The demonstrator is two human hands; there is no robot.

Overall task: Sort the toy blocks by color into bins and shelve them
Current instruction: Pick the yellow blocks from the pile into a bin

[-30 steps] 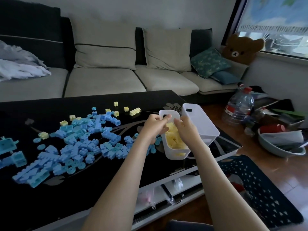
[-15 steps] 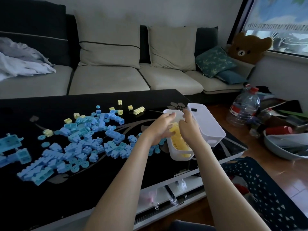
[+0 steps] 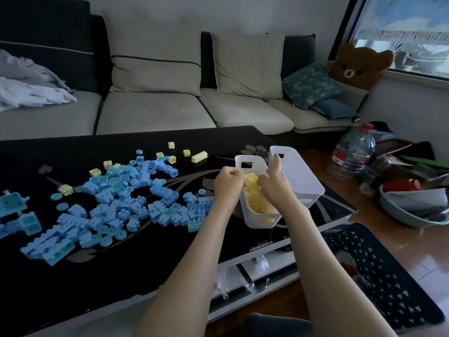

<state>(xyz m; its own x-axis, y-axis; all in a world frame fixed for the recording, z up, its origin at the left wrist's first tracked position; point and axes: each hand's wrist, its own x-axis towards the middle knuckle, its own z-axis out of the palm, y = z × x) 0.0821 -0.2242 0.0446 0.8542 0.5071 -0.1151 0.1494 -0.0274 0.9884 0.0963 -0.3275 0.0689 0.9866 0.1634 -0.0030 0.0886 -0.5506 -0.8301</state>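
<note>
A white bin holding yellow blocks stands near the table's right end. A second white bin stands beside it on the right, and I see nothing in it. My left hand is curled in a fist against the first bin's left rim. My right hand dips into that bin with its index finger straight up and the other fingers curled. Both hands meet at a yellow piece. A pile of blue blocks spreads to the left. Several loose yellow blocks lie behind it.
The black glass table has its front edge close to me and a shelf below. Behind it is a sofa. On the floor to the right are a water bottle, a basin of clutter and a dark perforated crate.
Both hands have dropped from above the bin down to its rim and into the yellow blocks. My right index finger has straightened. The view has shifted slightly.
</note>
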